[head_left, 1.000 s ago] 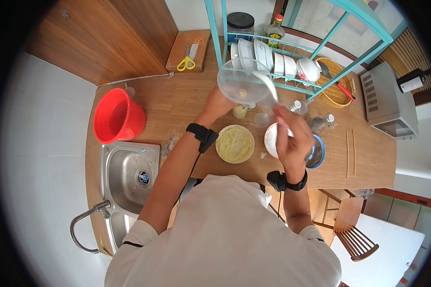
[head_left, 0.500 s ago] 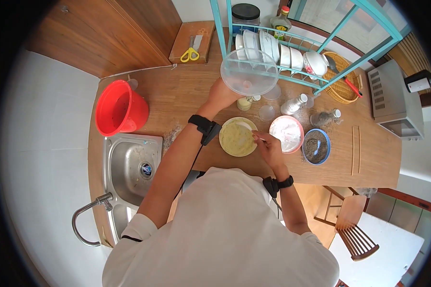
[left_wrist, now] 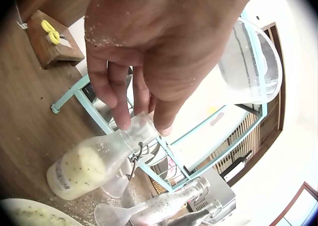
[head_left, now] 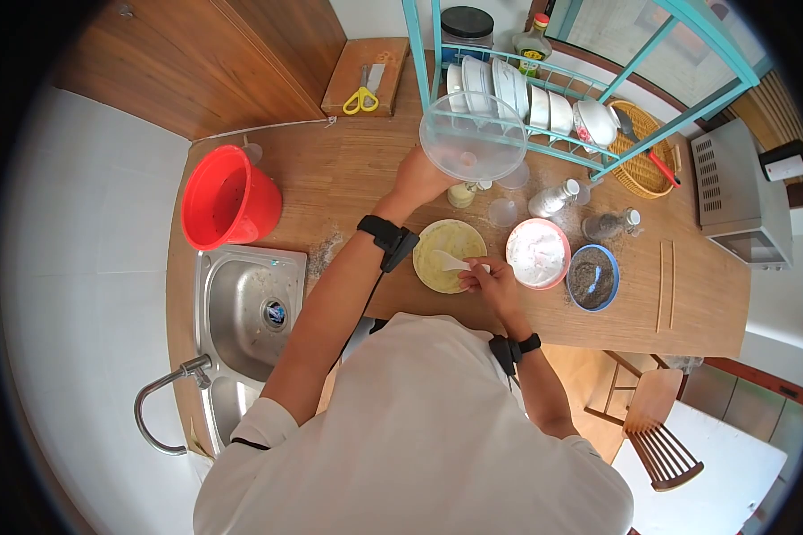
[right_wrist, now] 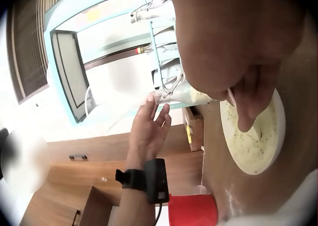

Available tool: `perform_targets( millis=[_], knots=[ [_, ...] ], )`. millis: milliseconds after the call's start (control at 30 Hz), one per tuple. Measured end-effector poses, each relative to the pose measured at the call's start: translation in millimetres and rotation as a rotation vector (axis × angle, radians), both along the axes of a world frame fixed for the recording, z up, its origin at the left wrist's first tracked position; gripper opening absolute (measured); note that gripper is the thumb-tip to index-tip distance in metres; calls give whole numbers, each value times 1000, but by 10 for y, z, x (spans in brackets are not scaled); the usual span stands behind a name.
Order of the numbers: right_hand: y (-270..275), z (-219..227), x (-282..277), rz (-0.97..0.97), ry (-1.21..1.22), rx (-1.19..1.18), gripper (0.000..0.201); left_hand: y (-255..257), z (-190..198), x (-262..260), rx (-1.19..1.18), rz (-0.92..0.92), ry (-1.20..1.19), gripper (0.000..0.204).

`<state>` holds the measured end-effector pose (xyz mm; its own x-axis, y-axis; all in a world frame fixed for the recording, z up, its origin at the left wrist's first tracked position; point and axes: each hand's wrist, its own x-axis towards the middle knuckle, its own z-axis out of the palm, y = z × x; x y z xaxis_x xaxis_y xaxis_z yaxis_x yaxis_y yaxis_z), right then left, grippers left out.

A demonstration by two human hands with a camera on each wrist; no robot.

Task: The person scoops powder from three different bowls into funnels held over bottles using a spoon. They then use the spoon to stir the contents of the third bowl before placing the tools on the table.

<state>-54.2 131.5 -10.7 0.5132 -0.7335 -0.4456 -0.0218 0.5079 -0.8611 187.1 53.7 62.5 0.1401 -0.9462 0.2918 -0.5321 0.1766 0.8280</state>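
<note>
My left hand (head_left: 422, 179) holds a clear plastic bowl (head_left: 473, 138) by its rim, raised in front of the teal dish rack (head_left: 598, 134). In the left wrist view that hand (left_wrist: 149, 62) hangs above a flip-top bottle of yellowish mix (left_wrist: 94, 164), with the clear bowl (left_wrist: 251, 62) to its right. My right hand (head_left: 485, 276) pinches a white spoon (head_left: 451, 261) whose tip lies in the yellow bowl of speckled batter (head_left: 451, 239). The right wrist view shows this bowl (right_wrist: 256, 136) below the curled fingers (right_wrist: 246, 106).
A pink-rimmed bowl of white powder (head_left: 537, 252) and a blue bowl of dark seeds (head_left: 591, 278) stand right of the yellow bowl. Two bottles (head_left: 553, 198) stand behind them. A red bucket (head_left: 230, 198) and sink (head_left: 250, 312) lie left. Scissors (head_left: 364, 96) rest on a wooden block.
My right hand came down from the raised clear bowl with the spoon and now works in the yellow bowl. The left hand keeps the clear bowl up.
</note>
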Motion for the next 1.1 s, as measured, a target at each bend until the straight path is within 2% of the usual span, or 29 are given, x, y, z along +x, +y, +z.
perform_targets(
  millis=[67,133,200,233,433,500,567,667,767,800,900,933,1033,1067,1100],
  knots=[
    [-8,-2,-25,-39,-17,37,24,-5,7,-4,57,-6,27,28],
    [-22,32,-79,-105,-41,81,25,-13,5,3,83,-10,41,27],
    [-53,75,-152,-145,-52,101,25,-18,-31,19,10,-13,20,30],
    [-83,191,-194,-153,-78,88,26,-29,-50,19,-28,-17,11,36],
    [-324,1132,-392,-185,-206,-24,27,-55,-82,30,-20,-36,49,34],
    [-394,1537,-357,-246,-348,-190,28,-54,-76,31,12,-24,37,33],
    [-462,1816,-270,-279,-403,-245,27,-99,-190,74,4,-46,52,34],
    [-538,2020,-78,-350,-505,-350,25,-154,-257,75,-6,-92,88,34],
    [-599,2082,183,-393,-206,-690,24,-131,-191,69,158,-93,254,37],
    [-607,2084,194,-391,-208,-691,24,-107,-108,50,156,-91,253,37],
    [-627,2058,198,-96,259,-1370,21,-50,61,-23,59,-34,51,38],
    [-622,2044,185,-95,260,-1370,21,-53,57,-15,59,-33,52,38],
    [-492,1984,63,-327,178,-1436,20,-36,30,14,97,-45,65,35],
    [-413,1974,2,-326,179,-1433,20,-32,17,14,100,-45,66,35],
    [-313,1965,-73,-405,74,-1263,19,-36,5,14,85,-52,67,34]
  ],
)
